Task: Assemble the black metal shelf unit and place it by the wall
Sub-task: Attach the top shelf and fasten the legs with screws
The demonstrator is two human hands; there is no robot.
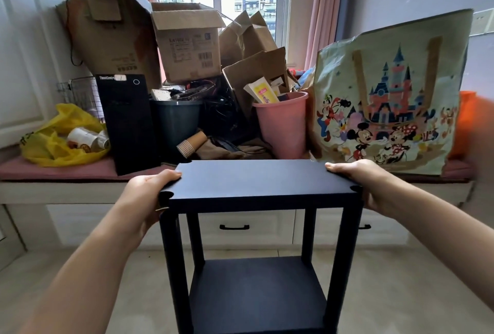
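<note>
Since the black shelf unit (258,184) stands upright between the hands, its top panel's long axis runs left to right, equally near both. The left hand (149,192) and right hand (358,181) each grip a short end. Matte black, four posts, lower shelf fitted; feet unseen, over the floor (133,293) near the window seat (80,192).

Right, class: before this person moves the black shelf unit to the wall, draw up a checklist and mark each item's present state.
1. Left hand grips the top shelf's left end: ok.
2. Right hand grips its right end: ok.
3. Lower shelf level between the posts: ok.
4. Shelf unit's feet on the floor: cannot tell, out of frame.
5. Destination spot clear: cannot tell.
</note>
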